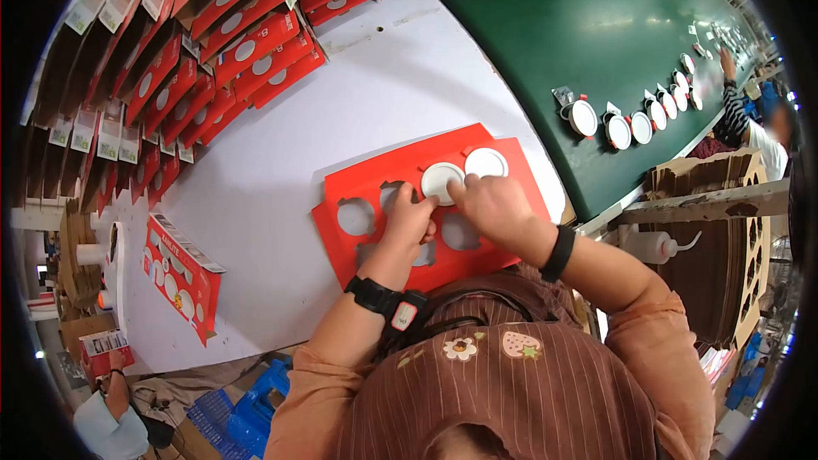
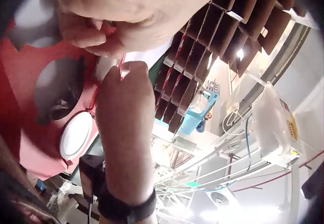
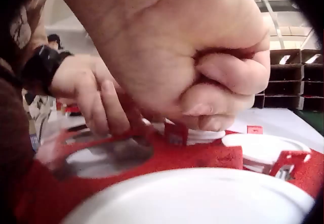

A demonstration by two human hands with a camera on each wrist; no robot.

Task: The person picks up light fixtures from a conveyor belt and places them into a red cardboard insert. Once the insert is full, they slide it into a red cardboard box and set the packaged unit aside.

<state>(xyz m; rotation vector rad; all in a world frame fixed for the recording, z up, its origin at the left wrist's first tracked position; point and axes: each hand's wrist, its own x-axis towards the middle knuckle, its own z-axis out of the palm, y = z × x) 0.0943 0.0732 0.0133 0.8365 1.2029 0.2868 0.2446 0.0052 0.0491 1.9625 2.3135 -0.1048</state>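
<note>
A red cardboard insert [image 1: 341, 247] with round holes lies in front of me on the white table. At its far side, a round white downlight [image 1: 441, 181] sits between my hands. My left hand [image 1: 409, 226] pinches at its left edge with curled fingers. From the right, my right hand [image 1: 494, 209] grips its rim, the fingers bent down over it in the right wrist view. Another downlight [image 1: 486, 164] sits in the hole beside it. Close to the right wrist camera, a white disc [image 3: 192, 198] rests in the card, hidden by the right arm in the head view.
Red printed boxes [image 1: 247, 51] stand stacked at the back left. A single red box [image 1: 181, 277] lies on the left of the white table [image 1: 264, 179]. Several white downlights [image 1: 619, 131] line the green table [image 1: 554, 51] at right. Flat cardboard [image 1: 690, 264] leans beside a squeeze bottle [image 1: 652, 245].
</note>
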